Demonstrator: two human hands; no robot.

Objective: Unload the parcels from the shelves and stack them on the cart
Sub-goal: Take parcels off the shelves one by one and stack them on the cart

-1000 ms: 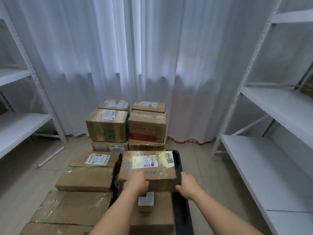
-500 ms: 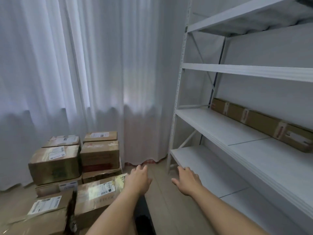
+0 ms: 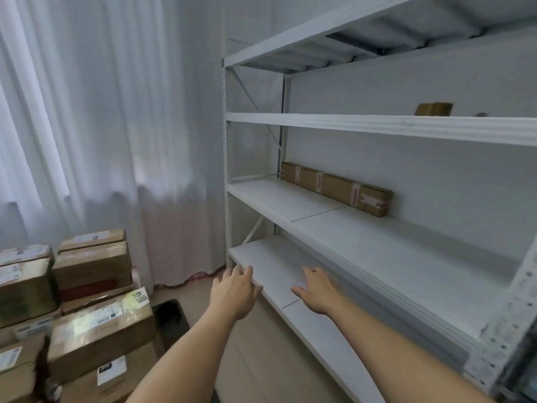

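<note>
A long brown parcel [image 3: 337, 188] with red tape lies at the back of the middle shelf [image 3: 363, 239] of the white rack on the right. A small brown parcel [image 3: 433, 109] sits on the shelf above. My left hand [image 3: 234, 293] and my right hand [image 3: 318, 290] are both stretched out with relaxed fingers and hold nothing, in front of the lowest shelf [image 3: 273, 266]. Several taped cardboard parcels [image 3: 98, 333] are stacked on the black cart [image 3: 170, 318] at the lower left.
More stacked boxes [image 3: 93, 267] stand beyond the cart against the white curtain [image 3: 116, 126]. The rack's perforated upright [image 3: 224, 146] stands between curtain and shelves. Beige floor shows between cart and rack.
My view has swung right from the cart to the rack. Both hands let go of the labelled parcel on the cart and moved toward the shelves.
</note>
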